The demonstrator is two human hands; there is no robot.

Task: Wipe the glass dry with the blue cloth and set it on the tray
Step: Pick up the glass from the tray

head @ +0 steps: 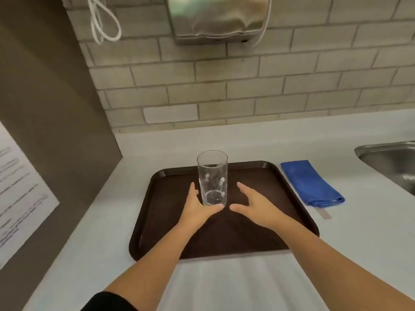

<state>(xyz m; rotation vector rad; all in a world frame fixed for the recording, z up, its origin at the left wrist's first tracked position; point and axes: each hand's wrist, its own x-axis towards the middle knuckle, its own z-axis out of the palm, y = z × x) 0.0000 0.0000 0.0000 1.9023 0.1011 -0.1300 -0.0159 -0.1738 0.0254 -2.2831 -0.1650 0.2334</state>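
A tall clear glass stands upright on the dark brown tray, near the tray's far middle. My left hand is open around the base of the glass, fingers on its left side and thumb under its front, touching or nearly touching it. My right hand is open just right of the glass, apart from it, with nothing in it. The blue cloth lies folded on the counter to the right of the tray.
A steel sink is set into the white counter at the far right. A grey side wall with a paper notice bounds the left. A metal dispenser hangs on the tiled back wall above.
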